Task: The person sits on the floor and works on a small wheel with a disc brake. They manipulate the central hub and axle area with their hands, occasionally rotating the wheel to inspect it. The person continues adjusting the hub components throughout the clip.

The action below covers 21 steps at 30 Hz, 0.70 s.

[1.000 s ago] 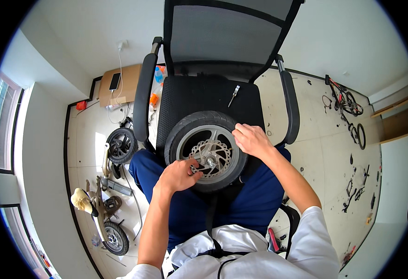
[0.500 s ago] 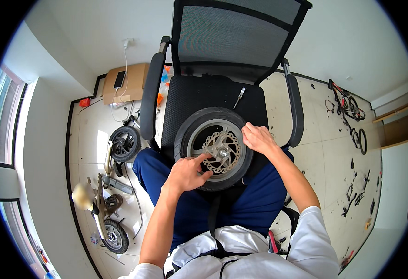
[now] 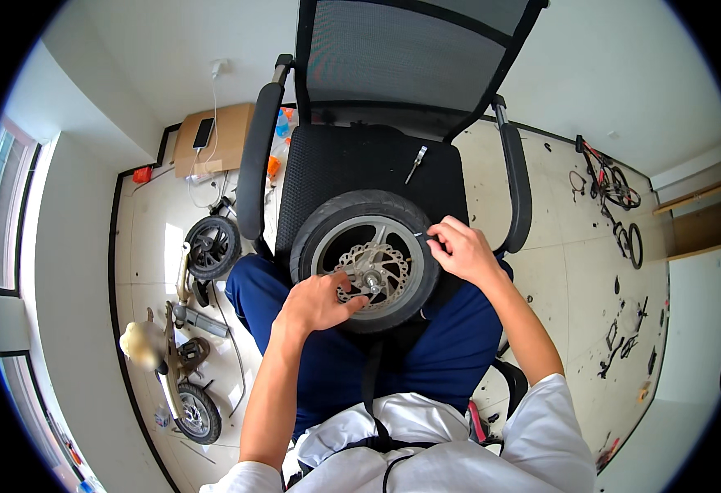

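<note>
A wheel (image 3: 303,246) with a black tyre and grey rim lies flat at the front of a black chair seat (image 3: 352,160), against my knees. Its silver brake disc (image 3: 393,283) faces up around a central axle (image 3: 372,283). My left hand (image 3: 315,302) rests over the disc's near left side, thumb and fingers apart. Above the tyre's right edge, my right hand (image 3: 462,249) is closed in a pinch. A small shiny tip (image 3: 418,235) pokes out from its fingers; its kind is too small to make out. Farther back on the seat lies a small screwdriver-like tool (image 3: 416,164).
Chair armrests (image 3: 262,160) flank the seat. Scooter parts with a small wheel (image 3: 212,247) lie on the floor at left, near a cardboard sheet (image 3: 233,135) holding a phone (image 3: 203,133). A red bicycle (image 3: 611,181) and scattered parts are at right.
My right hand has shifted slightly up and off the tyre's edge, and a small shiny tip now shows at its fingers. My left hand stays over the disc. The whole view has shifted slightly.
</note>
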Tool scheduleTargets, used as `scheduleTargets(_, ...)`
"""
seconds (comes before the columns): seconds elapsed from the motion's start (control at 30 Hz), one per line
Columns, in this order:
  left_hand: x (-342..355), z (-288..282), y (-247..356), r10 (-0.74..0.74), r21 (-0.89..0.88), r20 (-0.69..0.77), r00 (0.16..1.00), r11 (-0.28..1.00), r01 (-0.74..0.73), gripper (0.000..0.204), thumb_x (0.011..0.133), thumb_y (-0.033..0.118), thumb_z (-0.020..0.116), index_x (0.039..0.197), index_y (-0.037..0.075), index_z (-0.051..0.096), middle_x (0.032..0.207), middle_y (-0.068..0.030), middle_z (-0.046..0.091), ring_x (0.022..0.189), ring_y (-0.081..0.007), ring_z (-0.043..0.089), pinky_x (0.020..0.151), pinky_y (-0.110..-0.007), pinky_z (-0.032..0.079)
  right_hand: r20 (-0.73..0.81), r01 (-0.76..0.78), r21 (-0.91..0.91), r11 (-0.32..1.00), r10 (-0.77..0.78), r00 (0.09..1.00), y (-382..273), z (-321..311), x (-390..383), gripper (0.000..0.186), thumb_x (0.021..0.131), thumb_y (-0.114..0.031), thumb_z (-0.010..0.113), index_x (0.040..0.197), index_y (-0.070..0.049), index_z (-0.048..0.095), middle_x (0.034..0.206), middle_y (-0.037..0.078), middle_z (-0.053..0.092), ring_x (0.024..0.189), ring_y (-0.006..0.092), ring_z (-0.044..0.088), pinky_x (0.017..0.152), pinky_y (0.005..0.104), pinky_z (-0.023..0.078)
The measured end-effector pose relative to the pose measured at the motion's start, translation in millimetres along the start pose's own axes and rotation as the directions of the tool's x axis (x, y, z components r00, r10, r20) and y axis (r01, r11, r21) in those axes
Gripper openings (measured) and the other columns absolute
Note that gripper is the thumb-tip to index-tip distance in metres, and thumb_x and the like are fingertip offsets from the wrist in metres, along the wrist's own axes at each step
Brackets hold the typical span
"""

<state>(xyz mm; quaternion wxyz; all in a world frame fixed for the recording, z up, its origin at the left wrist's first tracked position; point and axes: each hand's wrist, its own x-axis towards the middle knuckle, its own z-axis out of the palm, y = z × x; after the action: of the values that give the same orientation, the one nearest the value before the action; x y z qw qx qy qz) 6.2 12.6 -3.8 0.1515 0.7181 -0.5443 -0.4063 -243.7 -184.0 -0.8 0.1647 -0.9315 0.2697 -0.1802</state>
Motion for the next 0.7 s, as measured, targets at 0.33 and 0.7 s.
scheduleTargets(0.33,-2,2,-4,0.014,-0.03,-0.009,1.0,0.999,-0.014,0.055,0.085,0.054,0.073,0.109,0.005,0.073,0.082,-0.0183,0.076,0.091,-0.0368,0.075,0.085,-0.044,0.058,0.043,0.227,-0.187,0.956,-0.223,0.974,1,16,19,0.012,0.084,-0.006,0.075,0.092,-0.003,0.067,0.084,0.007,0.06,0.069,0.027,0.068,0.059,0.0398,0.056)
scheduleTargets(0.7,-4,-3,0,0.005,-0.015,0.014,1.0,1.0,-0.004,0.057,0.086,0.055,0.071,0.112,0.004,0.073,0.08,-0.02,0.075,0.092,-0.0373,0.074,0.086,-0.044,0.057,0.126,0.346,-0.287,0.893,-0.323,0.938,12,20,20,0.013,0.083,-0.004,0.069,0.078,-0.005,0.057,0.077,0.009,0.055,0.068,0.0246,0.067,0.056,0.0385,0.057)
